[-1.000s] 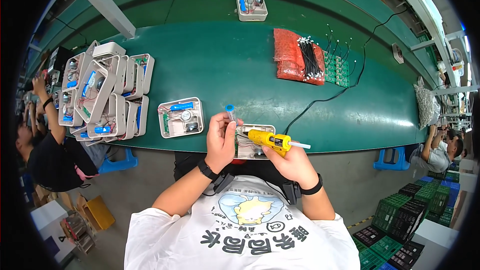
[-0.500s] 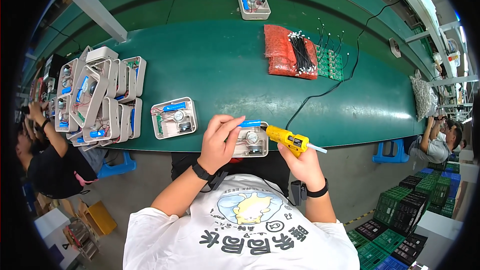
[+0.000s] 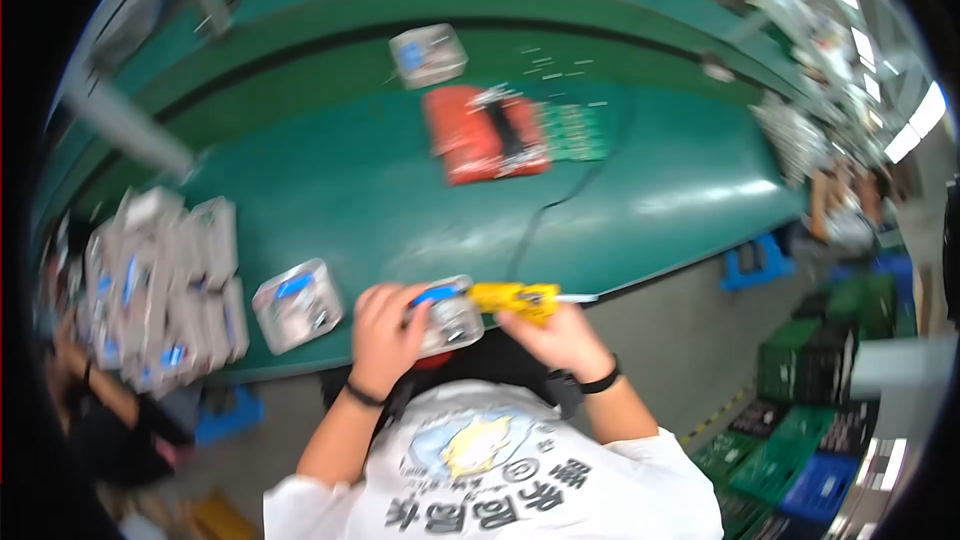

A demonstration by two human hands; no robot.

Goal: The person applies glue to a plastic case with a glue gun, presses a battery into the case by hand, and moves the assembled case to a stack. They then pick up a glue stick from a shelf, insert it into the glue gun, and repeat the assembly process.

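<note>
My left hand (image 3: 384, 337) pinches a blue cylindrical battery (image 3: 437, 295) at the far rim of a small white plastic housing (image 3: 462, 328). Wrapped round a yellow hot glue gun (image 3: 510, 296), my right hand (image 3: 556, 342) points the nozzle leftward at the battery's right end. A white glue stick (image 3: 578, 298) juts out of the gun's back. Motion blur hides whether the nozzle touches the battery, and the parts inside the housing are smeared. Left of my left hand lies another open housing (image 3: 299, 312) with a blue battery in it.
Many similar housings (image 3: 165, 280) are piled at the table's left. Further back on the green table (image 3: 350, 200) are a red bubble-wrap packet (image 3: 455, 135) with black wires, green circuit boards (image 3: 573, 132) and another housing (image 3: 428, 56). A black cable (image 3: 540, 215) crosses the tabletop. Other people sit at both sides.
The whole view has swung, moving the back of the table left and down in the picture, and is now blurred. Both hands keep their holds on the battery and glue gun.
</note>
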